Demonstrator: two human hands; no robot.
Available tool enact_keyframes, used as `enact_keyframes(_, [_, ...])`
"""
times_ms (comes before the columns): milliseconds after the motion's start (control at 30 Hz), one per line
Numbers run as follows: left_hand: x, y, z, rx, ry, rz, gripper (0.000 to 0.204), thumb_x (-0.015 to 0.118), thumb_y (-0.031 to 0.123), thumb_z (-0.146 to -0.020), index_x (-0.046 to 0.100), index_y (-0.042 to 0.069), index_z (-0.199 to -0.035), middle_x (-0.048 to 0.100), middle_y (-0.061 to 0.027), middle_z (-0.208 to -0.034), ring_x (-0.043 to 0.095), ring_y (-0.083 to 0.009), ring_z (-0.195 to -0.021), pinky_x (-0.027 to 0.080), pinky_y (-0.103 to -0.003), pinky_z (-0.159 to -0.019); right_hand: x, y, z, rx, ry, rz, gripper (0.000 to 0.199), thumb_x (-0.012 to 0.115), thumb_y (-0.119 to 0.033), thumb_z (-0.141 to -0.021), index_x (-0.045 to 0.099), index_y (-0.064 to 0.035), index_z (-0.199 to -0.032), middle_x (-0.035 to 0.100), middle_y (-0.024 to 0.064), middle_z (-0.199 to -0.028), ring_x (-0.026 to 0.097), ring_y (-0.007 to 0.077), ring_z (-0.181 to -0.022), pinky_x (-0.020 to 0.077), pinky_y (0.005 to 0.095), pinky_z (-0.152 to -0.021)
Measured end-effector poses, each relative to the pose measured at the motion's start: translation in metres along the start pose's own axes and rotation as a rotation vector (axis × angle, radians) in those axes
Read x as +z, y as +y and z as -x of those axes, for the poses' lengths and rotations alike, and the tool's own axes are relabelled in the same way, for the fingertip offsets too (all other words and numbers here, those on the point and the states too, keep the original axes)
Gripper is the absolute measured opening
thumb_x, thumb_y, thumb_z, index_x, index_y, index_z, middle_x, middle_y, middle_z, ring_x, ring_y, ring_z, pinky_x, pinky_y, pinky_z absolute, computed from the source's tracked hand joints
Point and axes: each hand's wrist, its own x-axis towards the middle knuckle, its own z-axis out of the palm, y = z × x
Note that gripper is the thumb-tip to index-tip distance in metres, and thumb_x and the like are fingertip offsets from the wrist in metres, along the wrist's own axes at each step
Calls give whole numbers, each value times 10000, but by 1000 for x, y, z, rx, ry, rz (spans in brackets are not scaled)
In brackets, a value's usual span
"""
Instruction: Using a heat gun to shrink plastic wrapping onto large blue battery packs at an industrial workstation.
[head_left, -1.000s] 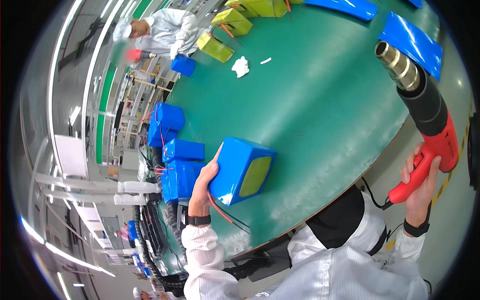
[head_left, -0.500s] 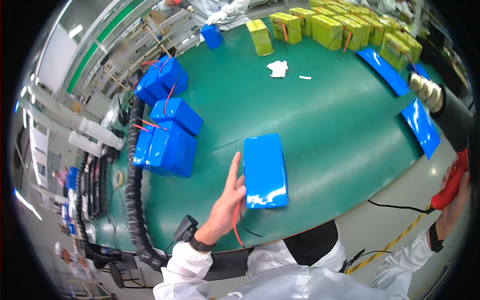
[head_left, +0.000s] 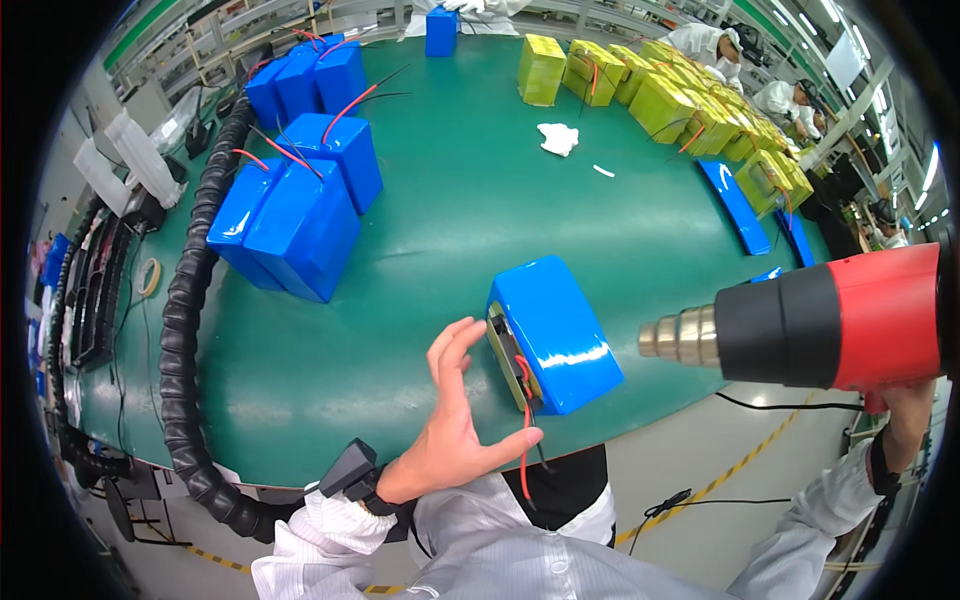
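A battery pack wrapped in blue film (head_left: 562,340) lies near the front of the table, with its open end towards the left. At that end its inner parts show, and a red wire (head_left: 526,462) and a black wire hang down. My left hand (head_left: 450,425) is beside this end, thumb and fingers spread apart; whether a fingertip touches the pack I cannot tell. My right hand (head_left: 905,415) is closed round the handle of a red and black heat gun (head_left: 800,330). Its metal nozzle points left at the pack, a short gap away.
Several blue-wrapped packs (head_left: 305,230) stand at the left beside a thick black corrugated hose (head_left: 190,330). Yellow-green packs (head_left: 660,105) fill the far right, near loose blue film sleeves (head_left: 735,205). A crumpled white scrap (head_left: 558,139) lies mid-table. Other people work at the far side.
The heat gun has come in from the far right and now points at the pack. The pack has turned so its wire end faces left. My left hand's fingers have spread.
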Motion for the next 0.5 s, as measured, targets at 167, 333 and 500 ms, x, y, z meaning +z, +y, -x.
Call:
enact_keyframes(167, [4,-16,22,233,90,-82,758,708,36,-719,334,77,-1377,248,-202,-1425,301,-331,-1319,253,-499,-1132,14,-54,-16,-34,-77,146,497,772,-329,-878,555,31,-1143,672,132,-880,657,192,-704,517,297,-612])
enact_keyframes(333, [10,-19,27,176,161,-86,665,663,-13,-702,386,71,-1300,292,-207,-1364,331,-347,-1272,275,-490,-1104,36,-94,-29,-83,-135,262,496,777,-309,-873,549,31,-1153,674,129,-888,661,192,-718,522,300,-622])
enact_keyframes(500, [6,-21,28,167,178,-118,628,624,-37,-713,401,59,-1292,314,-217,-1342,347,-367,-1253,290,-495,-1089,57,-127,-38,-138,-181,348,497,783,-289,-868,544,31,-1163,675,126,-897,665,192,-732,527,303,-631])
